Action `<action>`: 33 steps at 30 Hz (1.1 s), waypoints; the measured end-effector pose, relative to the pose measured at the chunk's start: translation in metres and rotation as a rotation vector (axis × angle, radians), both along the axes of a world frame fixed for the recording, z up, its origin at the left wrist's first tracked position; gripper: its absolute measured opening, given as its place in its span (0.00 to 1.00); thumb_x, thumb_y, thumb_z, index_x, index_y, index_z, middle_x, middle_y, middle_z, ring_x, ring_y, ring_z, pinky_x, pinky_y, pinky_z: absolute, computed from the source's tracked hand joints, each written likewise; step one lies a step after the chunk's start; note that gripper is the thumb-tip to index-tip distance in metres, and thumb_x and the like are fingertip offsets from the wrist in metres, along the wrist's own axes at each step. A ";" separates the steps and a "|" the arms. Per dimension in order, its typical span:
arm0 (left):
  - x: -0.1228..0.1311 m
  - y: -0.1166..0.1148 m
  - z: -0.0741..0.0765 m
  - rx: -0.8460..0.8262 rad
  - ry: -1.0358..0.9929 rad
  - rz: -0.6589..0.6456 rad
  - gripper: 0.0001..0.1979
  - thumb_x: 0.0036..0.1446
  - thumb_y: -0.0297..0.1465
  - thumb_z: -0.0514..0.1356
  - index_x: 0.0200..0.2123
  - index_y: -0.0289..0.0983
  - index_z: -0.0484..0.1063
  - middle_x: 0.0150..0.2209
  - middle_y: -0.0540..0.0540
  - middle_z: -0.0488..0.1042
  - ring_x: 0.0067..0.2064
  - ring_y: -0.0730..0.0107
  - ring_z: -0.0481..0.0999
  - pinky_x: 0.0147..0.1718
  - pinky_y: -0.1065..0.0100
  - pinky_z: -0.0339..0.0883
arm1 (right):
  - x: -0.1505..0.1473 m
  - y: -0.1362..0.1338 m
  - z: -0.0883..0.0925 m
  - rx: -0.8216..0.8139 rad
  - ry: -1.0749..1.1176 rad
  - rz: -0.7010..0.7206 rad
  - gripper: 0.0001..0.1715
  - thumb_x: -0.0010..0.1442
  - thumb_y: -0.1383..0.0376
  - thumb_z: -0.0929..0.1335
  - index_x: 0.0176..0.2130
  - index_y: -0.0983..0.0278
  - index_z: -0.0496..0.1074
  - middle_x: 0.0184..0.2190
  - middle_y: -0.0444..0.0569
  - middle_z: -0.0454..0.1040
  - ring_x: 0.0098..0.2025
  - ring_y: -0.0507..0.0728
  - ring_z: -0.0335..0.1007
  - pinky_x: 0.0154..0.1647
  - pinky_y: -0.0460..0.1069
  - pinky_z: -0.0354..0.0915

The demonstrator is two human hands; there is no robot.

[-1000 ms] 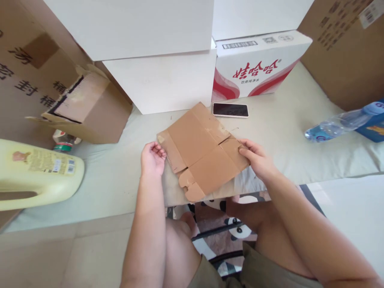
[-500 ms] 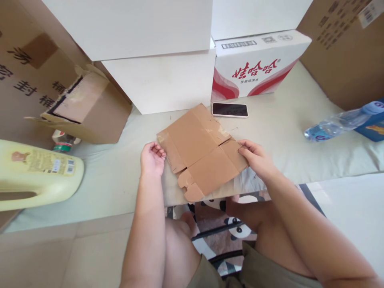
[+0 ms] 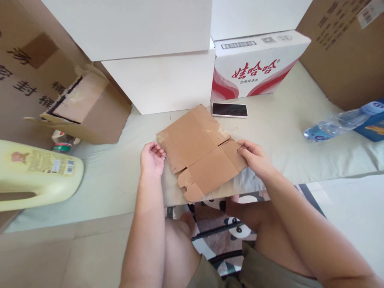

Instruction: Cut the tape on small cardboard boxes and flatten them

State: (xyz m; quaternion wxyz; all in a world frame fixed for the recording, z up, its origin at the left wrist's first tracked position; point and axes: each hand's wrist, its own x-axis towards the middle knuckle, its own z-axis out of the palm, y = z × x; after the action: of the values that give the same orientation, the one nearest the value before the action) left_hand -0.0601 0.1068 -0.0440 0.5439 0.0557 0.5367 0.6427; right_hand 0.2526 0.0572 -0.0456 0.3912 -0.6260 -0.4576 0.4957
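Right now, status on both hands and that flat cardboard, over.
Left hand loosely curled beside flattened cardboard, gripping nothing. Right hand pinches its right edge. Phone just beyond, not touching.

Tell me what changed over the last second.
Nothing visibly changed. The right hand keeps its grip on the right edge of the flat cardboard. The left hand stays curled at the left edge. The phone lies behind as before.
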 end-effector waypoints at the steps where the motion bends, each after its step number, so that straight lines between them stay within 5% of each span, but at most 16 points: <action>1: 0.000 0.000 0.000 -0.002 0.000 0.001 0.06 0.49 0.26 0.56 0.22 0.36 0.65 0.16 0.55 0.62 0.16 0.81 0.62 0.18 0.78 0.55 | 0.000 0.000 0.001 -0.007 0.001 -0.004 0.16 0.51 0.58 0.68 0.40 0.59 0.77 0.30 0.44 0.75 0.33 0.57 0.68 0.33 0.50 0.63; 33: -0.003 0.002 -0.003 0.013 0.007 -0.002 0.04 0.46 0.26 0.58 0.22 0.37 0.64 0.17 0.55 0.62 0.17 0.81 0.62 0.19 0.78 0.57 | -0.001 0.011 -0.018 0.044 -0.131 0.015 0.15 0.54 0.59 0.66 0.40 0.59 0.76 0.32 0.46 0.77 0.35 0.58 0.71 0.36 0.53 0.66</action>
State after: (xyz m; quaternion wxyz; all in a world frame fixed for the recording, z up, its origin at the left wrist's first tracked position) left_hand -0.0627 0.1091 -0.0468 0.5422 0.0620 0.5342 0.6456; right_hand 0.2518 0.0681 -0.0631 0.3705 -0.6449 -0.4974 0.4466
